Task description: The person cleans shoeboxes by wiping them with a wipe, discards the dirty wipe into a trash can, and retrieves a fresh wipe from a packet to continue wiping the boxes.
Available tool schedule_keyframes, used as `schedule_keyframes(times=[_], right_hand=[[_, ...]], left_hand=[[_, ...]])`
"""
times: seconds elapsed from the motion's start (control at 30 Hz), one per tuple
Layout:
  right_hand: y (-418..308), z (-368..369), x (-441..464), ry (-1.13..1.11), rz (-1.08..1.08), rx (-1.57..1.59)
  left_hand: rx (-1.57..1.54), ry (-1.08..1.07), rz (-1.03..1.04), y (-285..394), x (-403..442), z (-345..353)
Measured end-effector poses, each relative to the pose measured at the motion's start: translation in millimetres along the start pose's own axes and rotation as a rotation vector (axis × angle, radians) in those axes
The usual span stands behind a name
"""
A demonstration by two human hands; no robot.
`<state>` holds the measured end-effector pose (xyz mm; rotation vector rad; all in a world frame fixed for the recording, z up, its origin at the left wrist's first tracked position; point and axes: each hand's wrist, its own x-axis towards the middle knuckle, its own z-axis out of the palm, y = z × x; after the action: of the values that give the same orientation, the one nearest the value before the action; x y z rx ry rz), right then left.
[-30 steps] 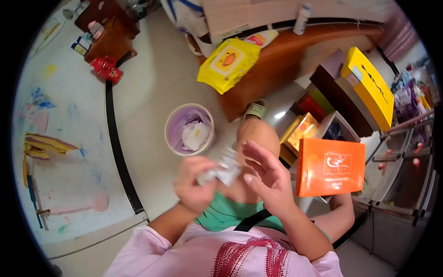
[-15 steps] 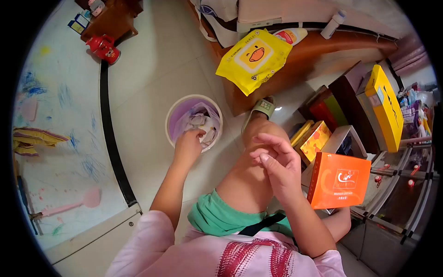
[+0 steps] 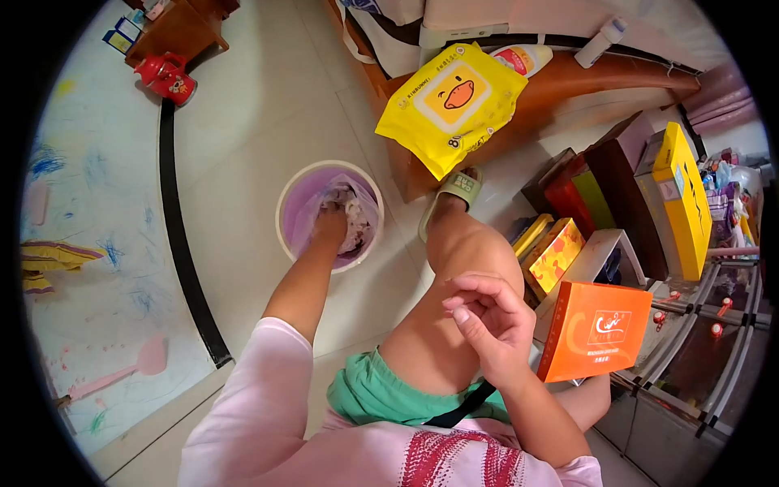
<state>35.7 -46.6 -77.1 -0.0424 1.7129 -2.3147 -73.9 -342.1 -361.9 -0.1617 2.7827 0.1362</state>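
A round bin point(image 3: 299, 201) with a purple inside and a pale rim stands on the floor, lined with a thin bag and holding crumpled rubbish point(image 3: 357, 215). My left hand point(image 3: 330, 223) reaches down into it, at the rubbish; its fingers are hidden, so whether they grip anything does not show. Above my bent knee point(image 3: 475, 252), my right hand point(image 3: 495, 325) hovers palm inward, fingers loosely curved, thumb apart, with nothing in it. Closest to that hand on the right is an orange box point(image 3: 600, 333).
A yellow pack of wipes point(image 3: 454, 101) lies on a wooden ledge point(image 3: 560, 101) beside a white bottle point(image 3: 600, 42). Several boxes, including a tall yellow one point(image 3: 683, 203), stand at right near a drawer unit point(image 3: 690, 357). A red thermos point(image 3: 168, 79) is by the left wall.
My left hand has gone deeper into the bin, pushing into the rubbish. My right hand keeps nearly the same pose. The view has shifted slightly.
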Motion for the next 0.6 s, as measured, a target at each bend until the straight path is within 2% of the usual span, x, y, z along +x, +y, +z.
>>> schedule_keyframes(times=[0.1, 0.17, 0.2, 0.27, 0.3, 0.37, 0.4, 0.47, 0.53, 0.6], right_hand=[[0, -1, 2, -0.007, -0.012, -0.043], [0, -2, 4, -0.022, 0.004, -0.062], [-1, -2, 6, -0.022, 0.005, -0.059], [-7, -5, 14, -0.028, 0.141, 0.127], [-9, -9, 22, -0.035, 0.083, 0.166], [-11, -16, 40, 0.018, 0.069, 0.325], [-16, -15, 48, 0.044, 0.067, 0.434], [-15, -16, 70, 0.104, 0.044, 0.420], [-9, -21, 80, 0.161, 0.016, 0.411], [-5, -27, 85, 0.104, 0.297, 0.439]], left_hand=[[0.004, 0.082, -0.065, -5, 2, 0], [0.031, -0.174, -0.097, -4, -9, -28], [0.033, -0.174, -0.098, -5, -20, -39], [-0.065, 0.030, -0.051, -4, -52, -65], [-0.062, 0.037, -0.045, 5, -66, -90], [-0.584, 0.077, -0.057, 38, -91, -142], [-0.583, 0.083, -0.044, 55, -97, -157], [-0.809, 0.362, 0.083, 87, -106, -179], [-0.872, 0.458, 0.112, 109, -104, -200], [-0.935, 0.552, 0.147, 128, -101, -227]])
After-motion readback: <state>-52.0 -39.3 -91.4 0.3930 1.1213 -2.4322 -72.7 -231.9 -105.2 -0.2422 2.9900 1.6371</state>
